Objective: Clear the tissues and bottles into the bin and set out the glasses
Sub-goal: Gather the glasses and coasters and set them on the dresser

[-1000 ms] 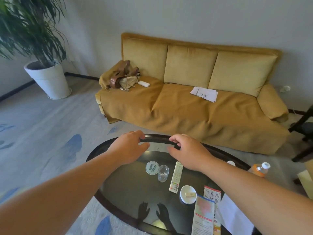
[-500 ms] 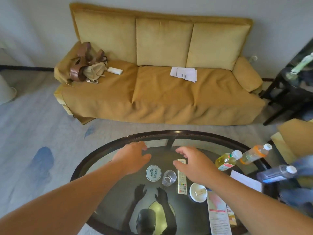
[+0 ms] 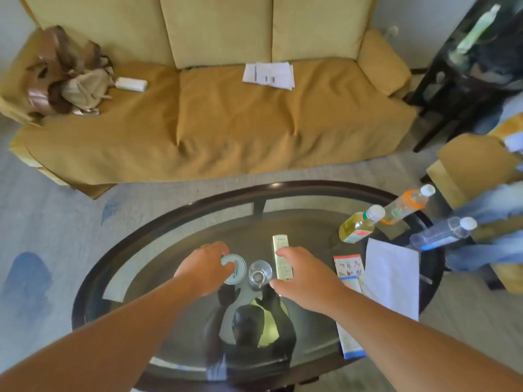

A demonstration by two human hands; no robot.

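glass (image 3: 259, 273) clear, upright | left hand (image 3: 206, 267) fingers loose | right hand (image 3: 304, 277) fingers apart

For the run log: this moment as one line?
left hand: open, at round coaster | right hand: open, beside glass, over remote | bottles: three at table's right end

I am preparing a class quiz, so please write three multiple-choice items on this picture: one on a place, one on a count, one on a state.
1. The glass stands: A) between the coaster and the remote; B) on the sofa; C) on the floor.
2. White-capped bottles at the table's right end: A) one; B) three; C) five.
3. These bottles are: A) capped; B) open; C) crushed flat.
Key: 1A, coaster and remote flank it; 2B, yellow bottle, orange bottle, blue bottle; 3A, each has its cap on.
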